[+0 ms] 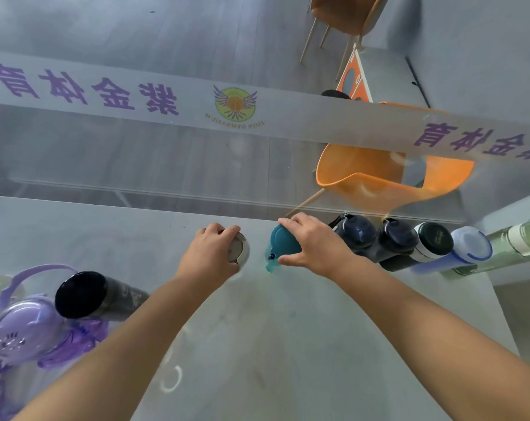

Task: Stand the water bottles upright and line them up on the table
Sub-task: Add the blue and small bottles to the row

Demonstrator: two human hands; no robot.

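I have the left hand [210, 253] curled over the top of the silver bottle [240, 249], gripping its lid from above. The right hand [314, 244] grips the teal bottle [283, 242] by its lid, thumb on the near side and fingers wrapped over the far side. Both bottles stand upright near the far edge of the table [257, 344], close together with a narrow gap between them.

To the right of the teal bottle I see a row of upright bottles along the same edge, packed side by side: a navy bottle [359, 232], a second navy bottle [397, 237], a green-lidded bottle [434, 240], a blue bottle [470, 244] and a pale green bottle [519, 241] at the end. My hand hides whether the teal bottle touches the first navy one.

Well apart, on the near left of the table, a black bottle [81, 294] stands just beside a purple bottle [23, 329] with a strap. Beyond the table edge, an orange chair [379, 174] shows through a glass panel.
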